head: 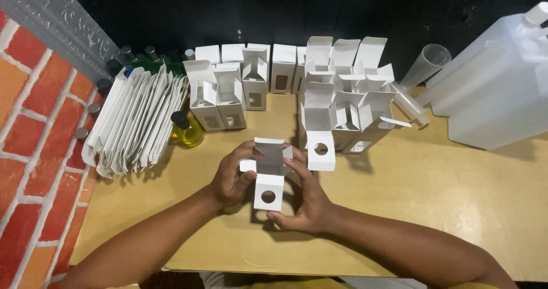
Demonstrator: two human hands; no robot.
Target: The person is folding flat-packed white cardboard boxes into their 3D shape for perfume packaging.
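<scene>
Head view: both hands meet over the middle of the wooden tabletop [434,197], near its front edge, around a small white carton [268,175] with a round window in its lower flap. The left hand [231,177] pinches the carton's left side, thumb pressed on a side flap; the right hand [305,200] cups it from the right and below, fingers curled against its edge. The carton's top flaps stand open, so the step in hand looks like folding a flat blank into a box. The next move, as I judge it, calls for tucking the loose flaps in squarely without creasing the thin card.

Behind the hands, towards the back edge, stand rows of erected cartons [342,95] with lids up. A fanned stack of flat blanks [134,120] leans at the left edge, with a small yellow bottle [187,130] just beside it. At the right back corner sit a large white jug [496,89] and a clear measuring cylinder [425,66].
</scene>
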